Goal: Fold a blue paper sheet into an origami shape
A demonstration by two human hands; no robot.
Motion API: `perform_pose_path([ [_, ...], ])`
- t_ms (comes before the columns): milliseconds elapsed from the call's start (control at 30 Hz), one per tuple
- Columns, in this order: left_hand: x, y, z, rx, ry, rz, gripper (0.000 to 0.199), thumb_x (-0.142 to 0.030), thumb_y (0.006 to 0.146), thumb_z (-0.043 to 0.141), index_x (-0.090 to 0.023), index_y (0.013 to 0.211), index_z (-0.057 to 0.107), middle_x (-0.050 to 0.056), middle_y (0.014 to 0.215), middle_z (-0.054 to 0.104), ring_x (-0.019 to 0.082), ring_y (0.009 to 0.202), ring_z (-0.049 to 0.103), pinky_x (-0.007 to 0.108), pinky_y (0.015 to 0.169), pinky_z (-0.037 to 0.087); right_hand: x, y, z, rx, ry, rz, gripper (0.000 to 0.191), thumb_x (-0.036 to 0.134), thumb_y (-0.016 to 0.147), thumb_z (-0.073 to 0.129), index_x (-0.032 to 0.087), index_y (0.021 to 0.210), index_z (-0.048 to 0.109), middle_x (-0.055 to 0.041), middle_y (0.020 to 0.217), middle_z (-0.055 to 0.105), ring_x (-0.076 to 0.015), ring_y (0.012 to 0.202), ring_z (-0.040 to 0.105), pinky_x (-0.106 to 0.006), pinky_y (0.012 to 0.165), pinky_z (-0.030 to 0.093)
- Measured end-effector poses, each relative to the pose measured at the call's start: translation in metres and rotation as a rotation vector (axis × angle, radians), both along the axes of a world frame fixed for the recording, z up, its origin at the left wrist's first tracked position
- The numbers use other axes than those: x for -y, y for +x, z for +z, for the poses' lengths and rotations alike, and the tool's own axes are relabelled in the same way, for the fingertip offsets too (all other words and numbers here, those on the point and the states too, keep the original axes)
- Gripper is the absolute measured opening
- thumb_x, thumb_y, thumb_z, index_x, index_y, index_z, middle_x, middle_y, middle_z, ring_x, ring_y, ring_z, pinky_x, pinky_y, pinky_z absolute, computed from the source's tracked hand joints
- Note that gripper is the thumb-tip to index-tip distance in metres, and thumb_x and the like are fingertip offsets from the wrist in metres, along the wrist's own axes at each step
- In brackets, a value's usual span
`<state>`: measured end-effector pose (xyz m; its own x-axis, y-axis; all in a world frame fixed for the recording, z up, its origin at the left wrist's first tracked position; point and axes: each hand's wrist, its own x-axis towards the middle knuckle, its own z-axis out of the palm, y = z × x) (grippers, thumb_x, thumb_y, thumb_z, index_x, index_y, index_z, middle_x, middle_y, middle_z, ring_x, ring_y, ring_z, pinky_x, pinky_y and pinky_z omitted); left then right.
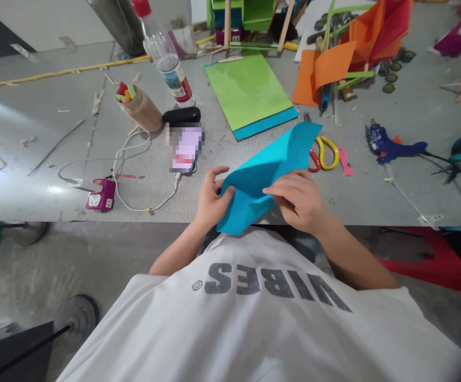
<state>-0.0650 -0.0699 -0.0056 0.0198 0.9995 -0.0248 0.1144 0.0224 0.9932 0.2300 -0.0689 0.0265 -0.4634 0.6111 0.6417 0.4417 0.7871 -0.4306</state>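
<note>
A grey, littered table [361,208] spreads beyond both hands, its near edge just below them; bare concrete floor [135,254] shows to their left, with a dark round disc [85,315] on a bar. The left hand [214,199] and right hand [299,199] are clamped on a bent blue sheet [262,167] between them. Its far corner partly hides scissors [337,157] beyond the right hand. A glue gun [403,152] lies farther right; a phone [188,146] lies beyond the left hand, a bottle [178,82] farther off.
</note>
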Motion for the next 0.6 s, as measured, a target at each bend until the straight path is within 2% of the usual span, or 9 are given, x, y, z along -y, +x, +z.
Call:
perform_pose_path([
  [33,-0.004,0.003,0.003,0.043,-0.081,-0.061,0.052,-0.039,0.097,0.085,-0.026,0.146,0.074,-0.007,0.079,0.072,0.015,0.061,0.056,0.029,0.064,0.041,-0.007,-0.002,0.003,0.033,-0.040,-0.026,0.027,0.018,0.124,0.066,0.031,0.135,0.087,-0.0064,0.115,0.098,-0.0308,0.102,0.092,-0.054,0.096,0.058],
  [100,-0.014,0.007,0.009,0.112,-0.135,-0.148,0.042,-0.040,0.090,0.086,-0.023,0.128,0.082,-0.002,0.086,0.079,0.017,0.073,0.065,0.030,0.072,0.049,-0.024,-0.005,0.009,0.128,-0.149,-0.072,0.026,0.028,0.127,0.064,0.030,0.132,0.090,-0.0084,0.114,0.098,-0.0326,0.103,0.090,-0.055,0.098,0.056],
  [167,-0.024,0.012,0.016,0.141,-0.095,-0.180,0.028,-0.041,0.087,0.085,-0.022,0.108,0.083,0.001,0.093,0.082,0.020,0.086,0.071,0.033,0.083,0.054,-0.044,-0.010,0.017,0.220,-0.232,-0.119,0.032,0.033,0.128,0.060,0.028,0.135,0.091,-0.0119,0.124,0.099,-0.0368,0.112,0.091,-0.058,0.102,0.055],
  [233,-0.034,0.017,0.020,0.150,-0.050,-0.175,0.026,-0.046,0.090,0.089,-0.023,0.097,0.079,0.001,0.092,0.078,0.020,0.089,0.068,0.033,0.086,0.054,-0.064,-0.015,0.025,0.282,-0.262,-0.171,0.035,0.035,0.127,0.057,0.027,0.137,0.090,-0.0141,0.134,0.098,-0.0410,0.121,0.090,-0.061,0.106,0.054],
  [300,-0.044,0.021,0.023,0.154,-0.012,-0.137,0.046,-0.065,0.100,0.092,-0.024,0.092,0.073,0.000,0.086,0.068,0.019,0.084,0.060,0.034,0.082,0.051,-0.080,-0.022,0.034,0.312,-0.263,-0.211,0.035,0.036,0.126,0.057,0.028,0.136,0.090,-0.0144,0.137,0.098,-0.0430,0.127,0.089,-0.064,0.112,0.054],
  [400,-0.062,0.027,0.024,0.134,0.071,-0.095,0.078,-0.099,0.106,0.081,-0.026,0.087,0.064,-0.001,0.080,0.054,0.018,0.078,0.050,0.035,0.073,0.044,-0.096,-0.032,0.043,0.319,-0.254,-0.241,0.034,0.037,0.126,0.056,0.030,0.135,0.088,-0.0137,0.135,0.098,-0.0432,0.128,0.088,-0.069,0.121,0.053],
  [467,-0.076,0.030,0.025,0.090,0.127,-0.122,0.082,-0.103,0.102,0.084,-0.026,0.088,0.064,-0.001,0.080,0.054,0.017,0.076,0.048,0.034,0.069,0.040,-0.101,-0.036,0.043,0.292,-0.242,-0.279,0.034,0.037,0.126,0.056,0.031,0.136,0.088,-0.0138,0.134,0.096,-0.0445,0.131,0.086,-0.073,0.128,0.051],
  [533,-0.089,0.031,0.024,0.030,0.190,-0.134,0.076,-0.095,0.101,0.093,-0.025,0.090,0.067,-0.001,0.081,0.060,0.017,0.076,0.050,0.033,0.068,0.039,-0.104,-0.036,0.038,0.204,-0.215,-0.386,0.036,0.042,0.125,0.058,0.032,0.145,0.086,-0.0164,0.146,0.092,-0.0504,0.151,0.078,-0.081,0.136,0.046],
  [600,-0.098,0.031,0.021,-0.020,0.254,-0.076,0.071,-0.089,0.102,0.096,-0.024,0.090,0.068,-0.001,0.080,0.061,0.016,0.075,0.050,0.032,0.068,0.038,-0.108,-0.029,0.027,0.087,-0.206,-0.486,0.050,0.052,0.124,0.061,0.031,0.167,0.075,-0.0233,0.177,0.075,-0.0601,0.184,0.048,-0.092,0.144,0.033],
])
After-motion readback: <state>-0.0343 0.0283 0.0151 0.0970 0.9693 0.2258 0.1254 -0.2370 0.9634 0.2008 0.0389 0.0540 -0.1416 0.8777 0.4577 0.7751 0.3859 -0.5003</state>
